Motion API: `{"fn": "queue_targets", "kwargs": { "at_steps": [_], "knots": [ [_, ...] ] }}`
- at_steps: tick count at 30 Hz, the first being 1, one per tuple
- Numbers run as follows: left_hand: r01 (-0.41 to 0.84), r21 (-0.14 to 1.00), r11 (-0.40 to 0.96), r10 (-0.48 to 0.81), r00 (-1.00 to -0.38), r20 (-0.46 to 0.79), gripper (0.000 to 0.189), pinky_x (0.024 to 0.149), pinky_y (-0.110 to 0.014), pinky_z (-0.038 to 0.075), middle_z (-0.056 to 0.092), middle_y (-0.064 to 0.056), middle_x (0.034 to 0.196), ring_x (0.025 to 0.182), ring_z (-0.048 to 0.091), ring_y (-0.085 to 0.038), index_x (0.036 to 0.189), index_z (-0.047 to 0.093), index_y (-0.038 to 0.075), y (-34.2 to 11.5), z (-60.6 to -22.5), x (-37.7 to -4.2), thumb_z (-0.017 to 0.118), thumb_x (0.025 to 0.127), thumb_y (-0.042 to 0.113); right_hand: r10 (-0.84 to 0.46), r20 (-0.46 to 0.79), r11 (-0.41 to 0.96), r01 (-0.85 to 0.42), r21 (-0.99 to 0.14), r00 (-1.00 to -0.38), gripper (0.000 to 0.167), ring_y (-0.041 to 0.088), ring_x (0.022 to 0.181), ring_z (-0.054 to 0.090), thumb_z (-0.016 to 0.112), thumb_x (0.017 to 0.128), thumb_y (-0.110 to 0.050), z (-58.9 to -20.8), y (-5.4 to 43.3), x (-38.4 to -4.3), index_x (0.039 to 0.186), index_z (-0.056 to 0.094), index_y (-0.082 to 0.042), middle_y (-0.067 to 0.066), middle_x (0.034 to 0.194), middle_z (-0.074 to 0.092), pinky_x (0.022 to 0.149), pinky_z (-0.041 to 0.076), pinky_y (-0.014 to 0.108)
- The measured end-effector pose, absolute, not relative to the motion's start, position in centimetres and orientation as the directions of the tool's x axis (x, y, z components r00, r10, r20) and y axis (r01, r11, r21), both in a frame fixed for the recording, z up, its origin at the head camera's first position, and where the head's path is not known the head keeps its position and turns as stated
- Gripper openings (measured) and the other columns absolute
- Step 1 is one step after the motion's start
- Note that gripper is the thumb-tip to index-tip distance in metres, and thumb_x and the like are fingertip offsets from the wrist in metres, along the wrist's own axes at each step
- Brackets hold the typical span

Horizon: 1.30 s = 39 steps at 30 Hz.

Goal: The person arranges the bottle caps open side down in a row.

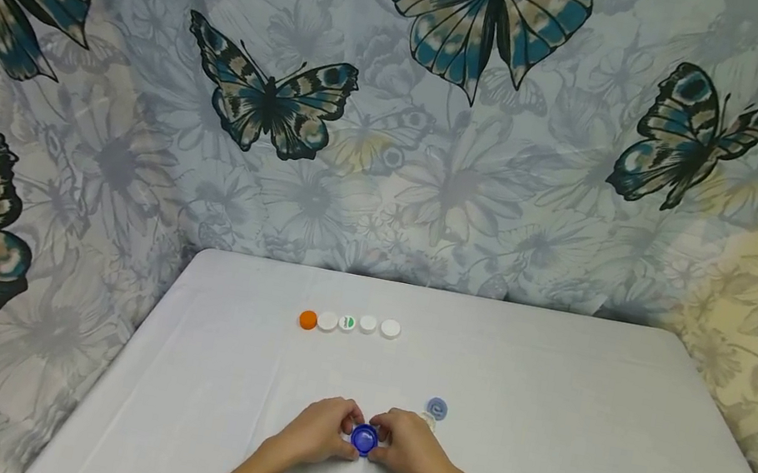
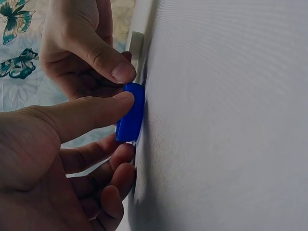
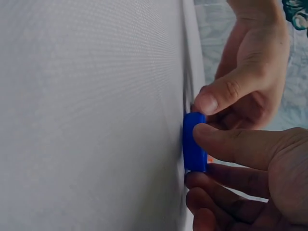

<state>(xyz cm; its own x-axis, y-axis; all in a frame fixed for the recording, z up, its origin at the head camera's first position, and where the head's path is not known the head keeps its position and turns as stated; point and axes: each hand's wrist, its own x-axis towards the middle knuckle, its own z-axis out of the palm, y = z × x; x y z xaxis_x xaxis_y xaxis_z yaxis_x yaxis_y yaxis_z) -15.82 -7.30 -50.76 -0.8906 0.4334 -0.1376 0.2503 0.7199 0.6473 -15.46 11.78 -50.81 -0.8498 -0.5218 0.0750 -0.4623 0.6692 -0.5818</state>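
A blue bottle cap [image 1: 364, 439] lies flat at the tabletop near the front middle, its hollow side facing up in the head view. My left hand [image 1: 324, 430] pinches it from the left, thumb on the near side and curled fingers towards the far side. From the right, my right hand [image 1: 410, 447] pinches the same cap in mirror fashion. Both wrist views show a thumb against the cap's side wall [image 2: 130, 115], close to the white cloth. Just beyond the right hand sits a greyish-blue cap [image 1: 436, 408], with a pale cap [image 1: 428, 421] partly hidden by that hand.
Farther back on the white table [image 1: 548, 402] runs a row of several caps: an orange cap [image 1: 308, 319] at its left end, white ones, and a white cap with a green mark [image 1: 347, 323]. A butterfly-patterned cloth [image 1: 432, 195] hangs behind the table.
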Motion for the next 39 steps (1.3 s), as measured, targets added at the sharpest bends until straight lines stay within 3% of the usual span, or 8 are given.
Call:
{"fn": "queue_targets", "kwargs": {
  "at_steps": [18,30,33,39],
  "knots": [
    [0.233,0.684,0.691,0.421,-0.899,-0.119,0.035,0.064,-0.018,0.038,0.056,0.007,0.082,0.068,0.045,0.000,0.100,0.068,0.010,-7.2,-51.1,-15.6,0.085,0.070,0.013,-0.514,0.098,0.672,-0.471,-0.571,-0.852,0.038,0.000,0.068,0.046,0.087,0.065,-0.014,-51.2,11.7,-15.2,0.099,0.073,-0.002,-0.004,0.078,0.060,0.062,0.042,0.019],
    [0.300,0.732,0.611,0.445,-0.896,-0.004,0.037,0.064,-0.017,0.041,0.056,0.007,0.080,0.070,0.048,-0.001,0.104,0.069,0.006,-7.2,-50.7,-16.3,0.084,0.071,0.012,-0.492,0.170,0.596,-0.472,-0.650,-0.854,0.039,0.010,0.076,0.056,0.084,0.070,-0.012,-50.7,12.9,-15.8,0.105,0.072,-0.002,-0.001,0.084,0.064,0.066,0.045,0.019],
    [0.340,0.733,0.590,0.465,-0.885,0.036,0.037,0.065,-0.018,0.043,0.058,0.005,0.082,0.072,0.050,-0.001,0.104,0.070,0.005,-7.3,-50.6,-16.4,0.084,0.071,0.012,-0.495,0.189,0.581,-0.485,-0.654,-0.848,0.039,0.011,0.076,0.056,0.084,0.071,-0.013,-50.7,13.1,-15.8,0.106,0.071,-0.001,-0.001,0.084,0.064,0.065,0.045,0.019],
    [0.282,0.759,0.587,0.434,-0.901,0.000,0.038,0.070,-0.019,0.045,0.066,0.002,0.091,0.080,0.055,-0.004,0.108,0.072,0.009,-7.3,-50.6,-16.7,0.084,0.073,0.016,-0.474,0.226,0.571,-0.492,-0.657,-0.851,0.039,0.013,0.077,0.058,0.083,0.072,-0.012,-50.7,13.4,-15.8,0.107,0.071,-0.001,0.001,0.086,0.065,0.064,0.046,0.018]
  ]
}}
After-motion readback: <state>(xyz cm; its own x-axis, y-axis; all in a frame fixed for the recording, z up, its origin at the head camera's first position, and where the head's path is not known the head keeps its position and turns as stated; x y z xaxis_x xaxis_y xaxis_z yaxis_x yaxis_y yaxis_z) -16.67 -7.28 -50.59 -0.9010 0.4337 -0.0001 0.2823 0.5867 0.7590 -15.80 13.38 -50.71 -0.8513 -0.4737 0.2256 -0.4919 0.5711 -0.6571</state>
